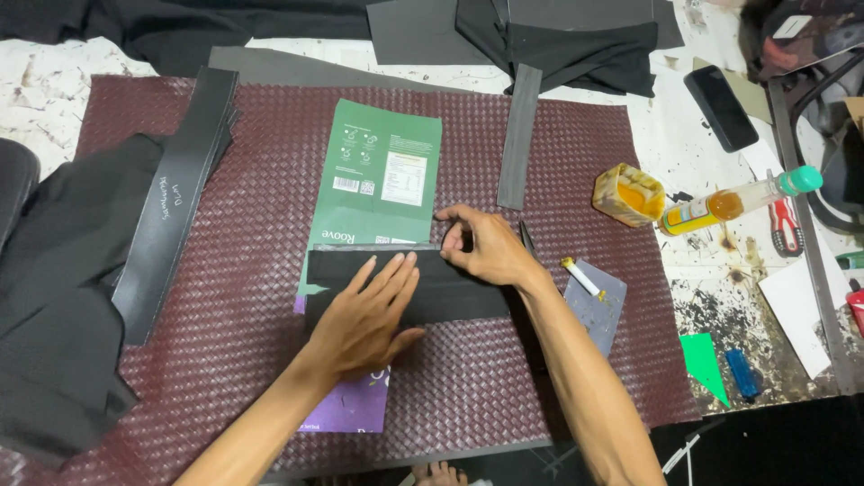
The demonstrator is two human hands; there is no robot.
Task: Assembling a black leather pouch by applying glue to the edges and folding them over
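A black strip lies across a green packet on the woven mat covering the table. It is pressed flat under the open left hand, while its upper edge is pinched by the right hand. The fold is best creased evenly, with the flat hand kept firm against slipping.

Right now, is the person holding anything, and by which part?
The left hand presses flat on the middle of a black strip; the right hand pinches its upper edge. Nothing is lifted.
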